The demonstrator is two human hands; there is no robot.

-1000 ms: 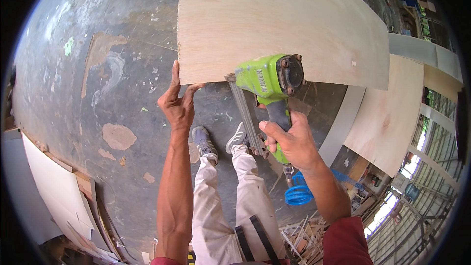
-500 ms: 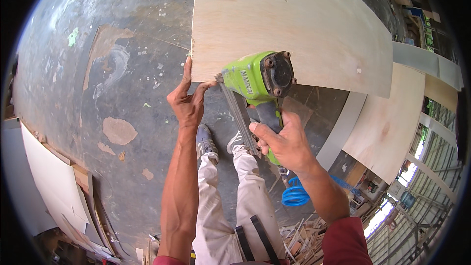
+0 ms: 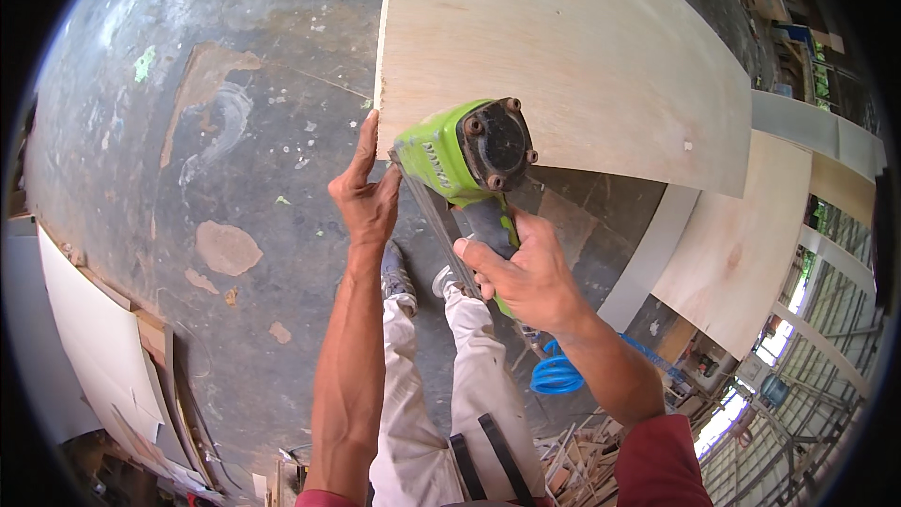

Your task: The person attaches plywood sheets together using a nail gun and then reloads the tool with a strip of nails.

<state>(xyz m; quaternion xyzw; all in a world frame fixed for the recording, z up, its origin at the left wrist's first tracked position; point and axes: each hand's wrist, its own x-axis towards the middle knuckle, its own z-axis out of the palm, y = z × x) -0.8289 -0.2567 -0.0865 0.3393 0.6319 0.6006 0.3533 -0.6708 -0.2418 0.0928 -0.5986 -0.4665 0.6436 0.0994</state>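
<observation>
A pale plywood panel stretches out in front of me, its near left corner toward me. My left hand holds that corner, with the index finger along the left edge and the thumb at the near edge; its other fingers are mostly hidden. My right hand is wrapped round the grip of a green and black pneumatic nail gun. The gun's nose is over the panel's corner, close beside my left thumb; whether it touches the wood I cannot tell. A coiled blue air hose hangs below the gun's handle.
Below lies a stained dark concrete floor, where my shoes stand. More plywood and grey strips are at the right. White sheets lean at the lower left. Wood offcuts are heaped near my legs at the lower right.
The nail gun has moved left with my right hand, its nose now nearer the panel's corner. The panel's left edge and my left hand have shifted slightly right in view.
</observation>
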